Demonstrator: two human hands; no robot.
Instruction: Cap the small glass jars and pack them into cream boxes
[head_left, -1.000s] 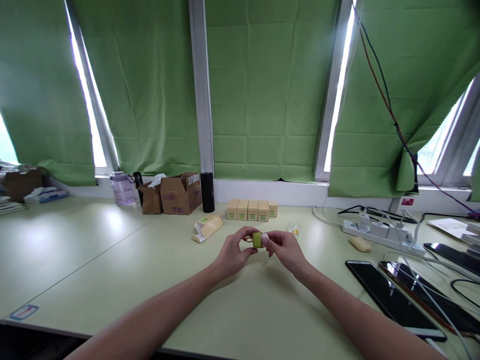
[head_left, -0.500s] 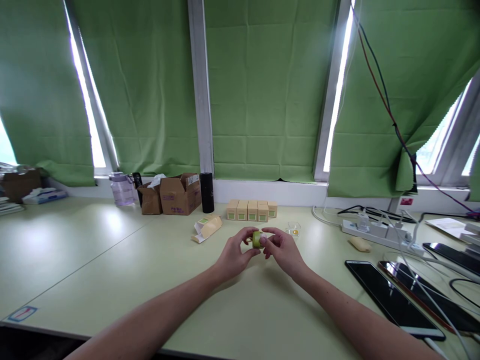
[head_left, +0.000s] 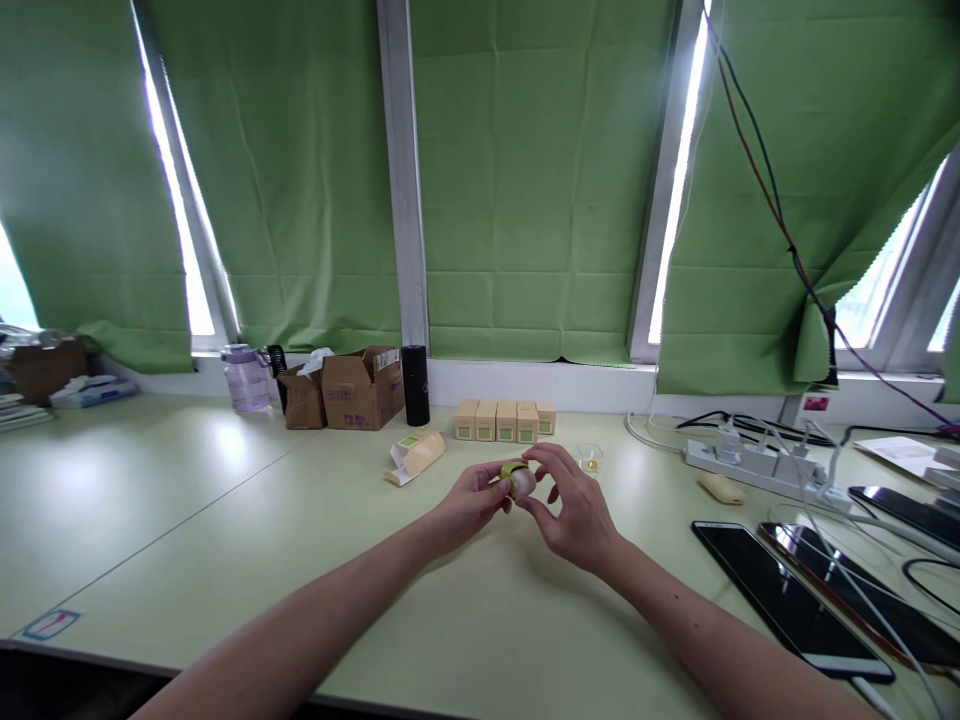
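A small round jar point(head_left: 519, 479) with a yellow-green band and a pale top is held above the pale green table point(head_left: 225, 520), between both hands. My left hand point(head_left: 471, 503) pinches it from the left side. My right hand point(head_left: 574, 505) curls over its top and right side, with the fingertips on the jar. Behind the hands stands a row of small beige boxes point(head_left: 504, 420) with green labels. An opened beige box point(head_left: 415, 455) lies on its side to the left of them.
Two brown cartons point(head_left: 352, 387), a black cylinder point(head_left: 415, 384) and a pale purple bottle point(head_left: 244, 377) stand at the window sill. A small clear cup point(head_left: 590, 459), a power strip point(head_left: 757, 462) with cables and dark phones point(head_left: 787, 600) lie at the right.
The jar has been turned so its pale face shows more. My right hand has shifted up and over the jar, with its fingers curled round it. My left hand has hardly moved.
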